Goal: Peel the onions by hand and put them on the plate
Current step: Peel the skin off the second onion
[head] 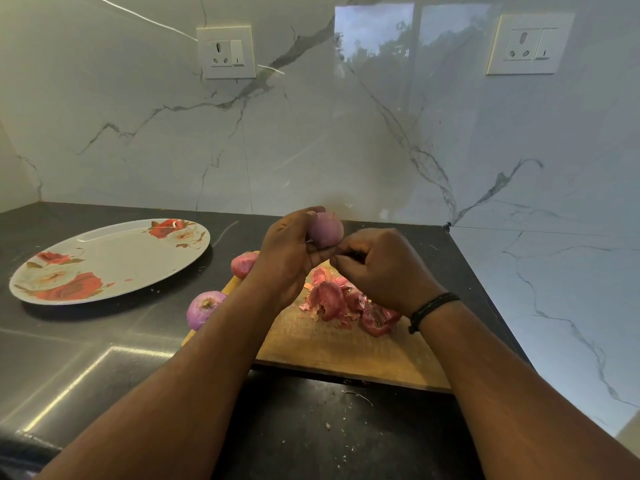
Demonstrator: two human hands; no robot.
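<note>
Peeling is under way: left hand [289, 252] grips a smooth, pale purple peeled onion [326, 229] above the wooden cutting board [346, 351], while right hand [379, 268], fingers curled, picks at its base. At nine o'clock the floral oval plate [114, 261] holds nothing, two other purple onions [204, 306] wait at the board's edge, and papery reddish skins [341, 301] lie heaped at six o'clock.

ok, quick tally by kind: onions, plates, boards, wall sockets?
Onions: 3 – one held in the left hand, two at the board's left edge
Plates: 1
Cutting boards: 1
Wall sockets: 2
Peel piles: 1
Total: 8
</note>
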